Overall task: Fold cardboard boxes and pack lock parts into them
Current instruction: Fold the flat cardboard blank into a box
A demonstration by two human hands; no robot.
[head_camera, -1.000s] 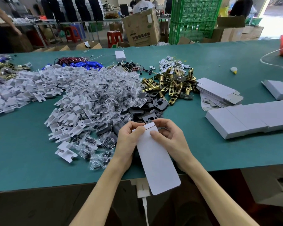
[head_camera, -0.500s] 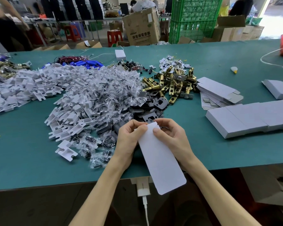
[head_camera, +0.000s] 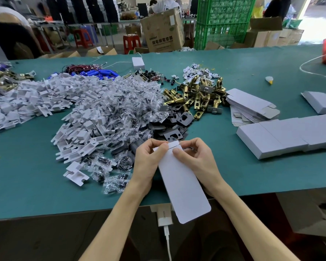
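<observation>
Head cam: row of closed white boxes [head_camera: 290,134] lies at right, w/ a stack of flat blanks [head_camera: 250,102] behind. Big piles of brass latches [head_camera: 199,95], black plates [head_camera: 179,119] & bagged screws [head_camera: 120,110] wait, so lots left. Current box [head_camera: 184,185] hangs over the near edge of the table [head_camera: 26,185]; can't tell if filled. Left hand [head_camera: 149,159] & right hand [head_camera: 198,159], fingers curled, pinch its far end by the tuck flap.
</observation>
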